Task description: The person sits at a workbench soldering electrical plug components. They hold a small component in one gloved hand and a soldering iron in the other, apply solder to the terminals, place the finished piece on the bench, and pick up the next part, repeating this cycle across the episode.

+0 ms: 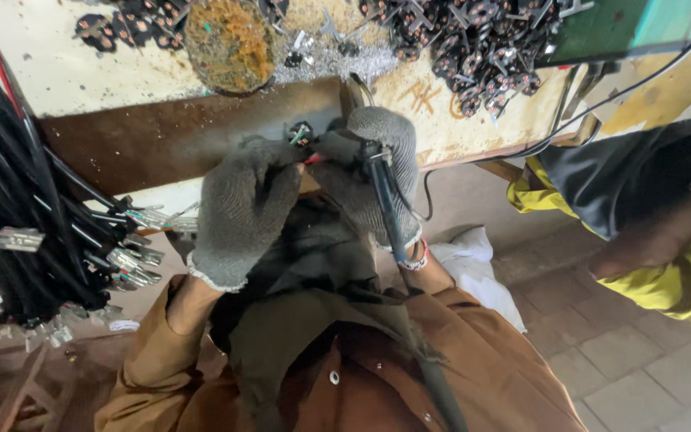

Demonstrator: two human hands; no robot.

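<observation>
**Soldering at the bench edge, mid-joint**

Left hand in grey knit glove pinching a small black plug fitting with coloured wires; gloved right hand wrapped round a dark-handled soldering iron, tip at the fitting. Heaped above on the stained cream workbench: black plug pieces. Hanging at left: black cables with metal terminals. Share finished versus waiting: impossible to tell.

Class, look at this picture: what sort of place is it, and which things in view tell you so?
Probably a small electrical assembly workshop. A gloved right hand holds a soldering iron at a worn workbench, a bundle of black cables with metal terminals lies at the left, and a pile of small black connectors sits on the bench.
</observation>
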